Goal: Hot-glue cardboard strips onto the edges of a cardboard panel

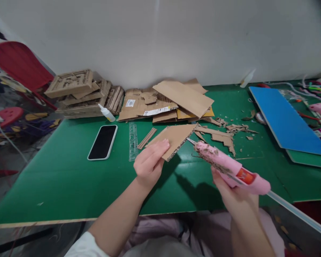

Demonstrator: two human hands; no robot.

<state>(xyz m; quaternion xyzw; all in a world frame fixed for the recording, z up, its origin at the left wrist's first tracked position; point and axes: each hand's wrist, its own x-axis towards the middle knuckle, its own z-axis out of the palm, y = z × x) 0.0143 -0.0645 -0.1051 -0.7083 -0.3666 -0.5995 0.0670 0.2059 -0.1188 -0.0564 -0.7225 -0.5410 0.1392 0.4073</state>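
Green, smooth tabletop [64, 192] runs along a plain pale-grey wall [117, 35]; clock directions are read from a flat tan corrugated-cardboard piece [176, 135] held near the middle, tilted above the surface. Farthest left, toward ten o'clock, stands a red plastic chair [21, 64] beyond the table. Also toward ten lies a stack of rough tan cardboard slabs [77, 93], with a small white pointed-tip bottle [107, 113] leaning at its near right corner. At nine o'clock, a dark-screened phone in a white case [103, 142] lies flat, then a clear plastic stencil ruler [133, 142], then a narrow ridged cardboard strip [147, 138].

Next comes the left hand [149, 162], fingers laid over the cardboard piece and gripping its near left part; the thumb's placement is hidden. Loose tan cardboard sheets [183, 96] overlap at twelve.

At four o'clock, the right hand [238, 200] is wrapped around a pink glue gun with a clear glue stick [222, 160], its metal nozzle at the piece's right edge; contact cannot be told. Torn cardboard scraps [222, 137] lie at three, as does a blue rectangular panel [289, 123] farther right.
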